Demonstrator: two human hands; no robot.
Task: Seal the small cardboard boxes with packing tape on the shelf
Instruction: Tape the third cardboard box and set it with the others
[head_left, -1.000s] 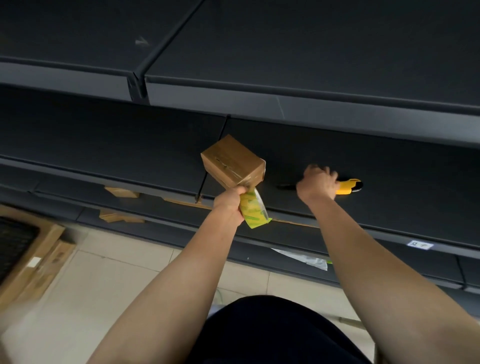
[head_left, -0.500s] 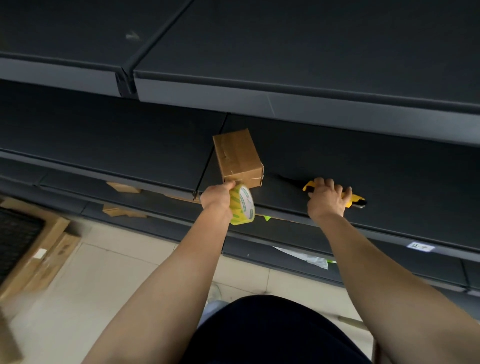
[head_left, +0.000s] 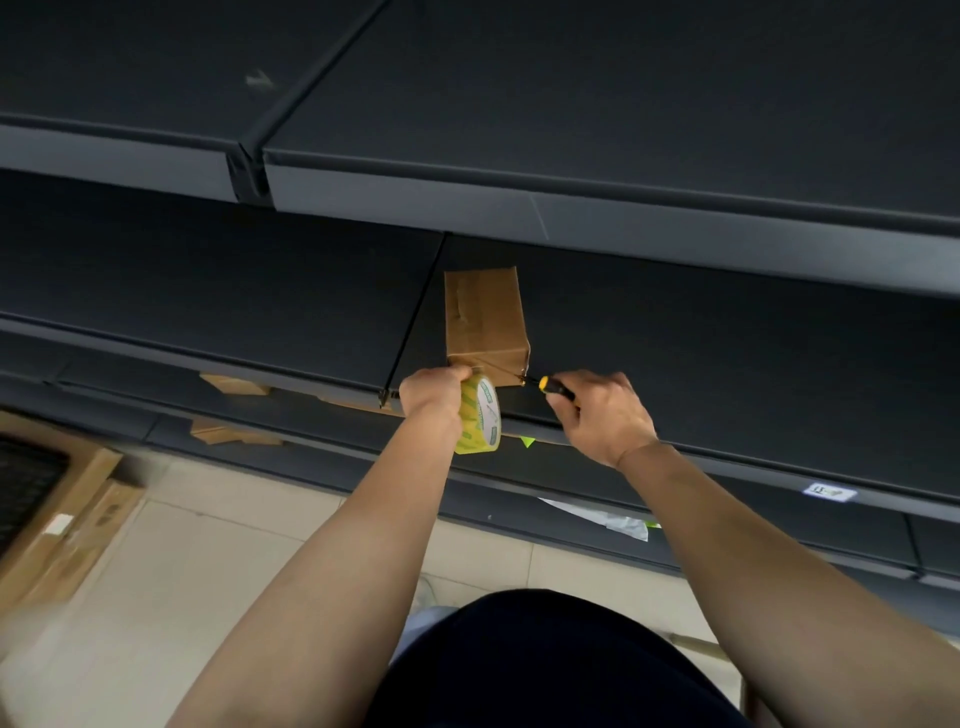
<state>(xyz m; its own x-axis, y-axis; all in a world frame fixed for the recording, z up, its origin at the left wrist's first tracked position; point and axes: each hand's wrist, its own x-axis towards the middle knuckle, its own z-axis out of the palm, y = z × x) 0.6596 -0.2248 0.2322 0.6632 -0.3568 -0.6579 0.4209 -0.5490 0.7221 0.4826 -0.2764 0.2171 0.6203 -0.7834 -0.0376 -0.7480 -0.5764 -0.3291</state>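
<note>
Box just beyond left hand

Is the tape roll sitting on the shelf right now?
No, the tape roll hangs from the left hand off the shelf edge, below the box.

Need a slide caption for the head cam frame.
Left hand holds yellow-green tape roll against brown cardboard box on dark shelf; right hand applies yellow-handled cutter.

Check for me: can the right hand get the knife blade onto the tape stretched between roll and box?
Probably yes. The right hand holds the yellow knife with its tip at the box's near corner, where the tape from the roll in the left hand runs. Nothing lies between them.
</note>
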